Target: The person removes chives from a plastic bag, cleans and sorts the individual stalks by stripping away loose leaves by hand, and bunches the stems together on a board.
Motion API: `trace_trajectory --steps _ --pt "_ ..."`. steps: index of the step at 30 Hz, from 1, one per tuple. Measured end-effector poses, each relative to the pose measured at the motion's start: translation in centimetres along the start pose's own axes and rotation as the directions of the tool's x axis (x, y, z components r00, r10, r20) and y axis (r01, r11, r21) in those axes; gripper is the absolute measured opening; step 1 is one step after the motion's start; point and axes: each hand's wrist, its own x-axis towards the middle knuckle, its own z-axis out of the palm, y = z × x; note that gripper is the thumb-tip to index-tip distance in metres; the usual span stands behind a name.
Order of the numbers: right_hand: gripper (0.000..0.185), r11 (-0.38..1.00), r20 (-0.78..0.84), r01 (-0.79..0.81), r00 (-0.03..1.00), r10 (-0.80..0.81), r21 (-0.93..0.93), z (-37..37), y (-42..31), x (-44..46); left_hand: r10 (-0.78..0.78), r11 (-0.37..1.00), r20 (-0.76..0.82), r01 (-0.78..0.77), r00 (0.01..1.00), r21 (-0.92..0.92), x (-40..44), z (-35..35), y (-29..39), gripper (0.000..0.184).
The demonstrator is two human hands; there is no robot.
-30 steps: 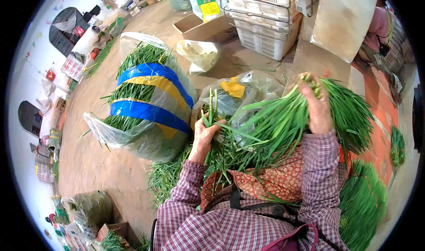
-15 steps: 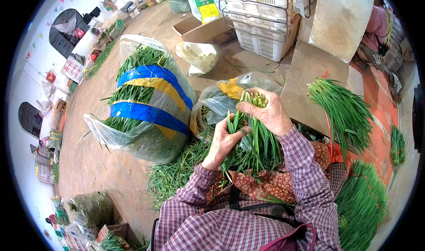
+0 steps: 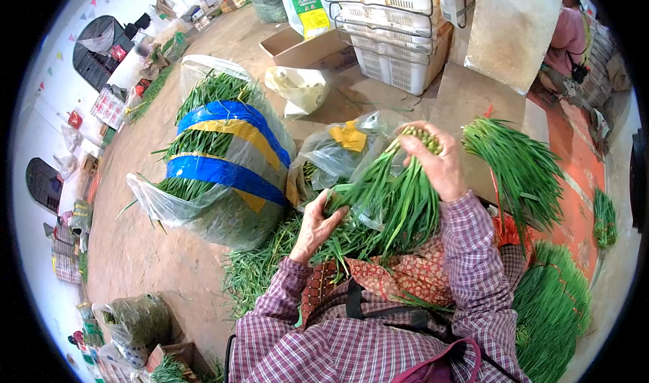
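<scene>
The largest thing is the bale (image 3: 233, 143) of green leaves, round like a barrel, covered with thin, wrinkled plastic (image 3: 230, 226) and crossed by smooth blue tape (image 3: 226, 171). Beyond the bale, to its right, stand the white crates (image 3: 392, 62), stiff and full of small holes. Close at the right side of the bale, the loose leaves (image 3: 260, 268) make a limp, tangled heap. Far to its right, nearer to the person, lies a broad bundle (image 3: 551, 308) of fine, straight blades. Above that, also well right of the bale, a smaller bundle (image 3: 517, 170) spreads like a fan from its red tie (image 3: 488, 112).

Between this fan and the bale is the green bunch (image 3: 416, 197), its soft, flat blades hanging. The right hand (image 3: 439, 163) has its grip closed around the pale stem ends (image 3: 422, 137). The left hand (image 3: 316, 226), nearer to the bale, pinches leaves; its fingers are partly hidden, so I cannot tell how tightly.

The step in hand seems to be arranging stems. The next move calls for a firm right grip and a lighter left one, because these blades probably bend easily.
</scene>
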Motion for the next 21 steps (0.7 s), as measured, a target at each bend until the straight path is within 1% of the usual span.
trace_trajectory --steps 1,2,3,4,5,6,7,8,9,10,11,12,13,14,15,16,18,19,20,21 --pt "0.028 1.000 -0.036 0.020 0.999 -0.020 0.011 -0.7 -1.1 -0.1 0.011 0.998 0.009 -0.011 1.000 0.059 -0.4 -0.5 -1.5 0.022" --pt "0.028 1.000 -0.040 0.025 0.999 -0.025 0.008 -1.6 -2.7 -0.3 0.064 0.955 0.061 -0.079 0.996 0.285 -0.9 -1.7 -3.0 0.024" --pt "0.030 0.993 -0.073 0.078 0.995 -0.071 0.088 -2.6 -4.4 -0.5 -0.194 0.808 0.146 0.074 0.970 0.585 -1.4 -3.5 -5.9 0.028" --pt "0.033 0.977 -0.110 0.132 0.987 -0.114 0.166 -3.6 -5.2 -0.6 -0.280 0.798 0.244 0.084 0.928 0.596 -1.9 -4.9 -8.0 0.030" --pt "0.040 0.958 -0.057 0.130 0.991 -0.120 0.255 -5.3 -4.4 -0.3 -0.246 0.750 0.285 -0.005 0.926 0.662 -2.6 -6.5 -9.6 0.032" --pt "0.040 0.959 -0.059 0.132 0.991 -0.121 0.252 -5.2 -3.4 0.3 -0.217 0.692 0.327 -0.092 0.920 0.716 -3.1 -7.5 -9.6 0.035" --pt "0.043 0.994 -0.061 0.106 0.992 -0.106 -0.005 -4.8 -1.9 1.0 -0.276 0.609 0.269 -0.049 0.923 0.791 -3.1 -8.4 -9.6 0.039" --pt "0.046 0.963 -0.069 0.072 0.993 -0.093 -0.261 -4.5 -0.8 1.4 -0.325 0.518 0.204 -0.007 0.923 0.856 -2.8 -8.8 -8.4 0.043" --pt "0.046 0.881 -0.132 0.005 0.988 -0.076 -0.473 -3.8 -0.2 0.5 -0.045 0.536 0.149 -0.102 0.988 0.838 -2.4 -9.2 -7.5 0.040" --pt "0.046 0.907 -0.037 0.039 0.997 -0.060 -0.420 -3.8 0.2 0.1 -0.078 0.572 0.090 -0.029 0.993 0.820 -1.0 -8.8 -4.1 0.030" --pt "0.044 0.953 -0.029 0.052 0.998 -0.063 -0.298 -3.6 -0.6 -0.4 0.003 0.718 0.062 -0.045 0.998 0.694 0.2 -8.4 -1.2 0.024" --pt "0.042 0.986 -0.021 0.042 0.999 -0.046 -0.163 -3.4 -1.4 -1.4 0.058 0.836 0.025 -0.062 0.998 0.545 0.6 -8.0 1.4 0.018" --pt "0.042 0.986 -0.025 0.024 0.999 -0.028 -0.162 -3.4 -1.8 -1.9 0.020 0.938 0.005 -0.020 1.000 0.347 0.8 -7.3 3.9 0.015" --pt "0.039 0.996 0.003 0.044 0.999 -0.044 -0.074 -3.7 -2.4 -1.8 -0.005 0.991 -0.006 0.006 1.000 0.131 1.5 -6.5 6.3 0.012" --pt "0.036 0.997 0.029 0.071 0.997 -0.071 0.011 -4.0 -3.1 -1.6 -0.001 1.000 0.000 0.001 1.000 -0.026 2.0 -5.4 8.3 0.012" --pt "0.036 0.997 0.024 0.077 0.997 -0.077 0.002 -4.0 -3.4 -1.8 0.031 0.997 0.029 -0.029 0.999 -0.075 2.4 -4.6 10.2 0.013" --pt "0.031 0.997 0.038 0.020 0.999 -0.022 0.069 -3.5 -3.8 -2.4 0.119 0.987 0.128 -0.103 0.985 -0.125 3.9 -2.9 11.9 0.017" --pt "0.030 0.998 0.083 -0.012 0.997 0.006 0.069 -3.5 -3.8 -2.5 0.141 0.975 0.175 -0.106 0.974 -0.193 4.5 -1.8 12.6 0.019" --pt "0.030 0.998 0.085 -0.014 0.996 0.008 0.068 -3.3 -4.1 -2.6 0.163 0.960 0.222 -0.103 0.961 -0.260 5.0 -0.6 13.2 0.021" --pt "0.030 0.998 0.118 -0.037 0.992 0.032 0.043 -3.0 -4.6 -2.8 0.171 0.961 0.278 -0.098 0.945 -0.258 5.6 0.3 13.6 0.026"
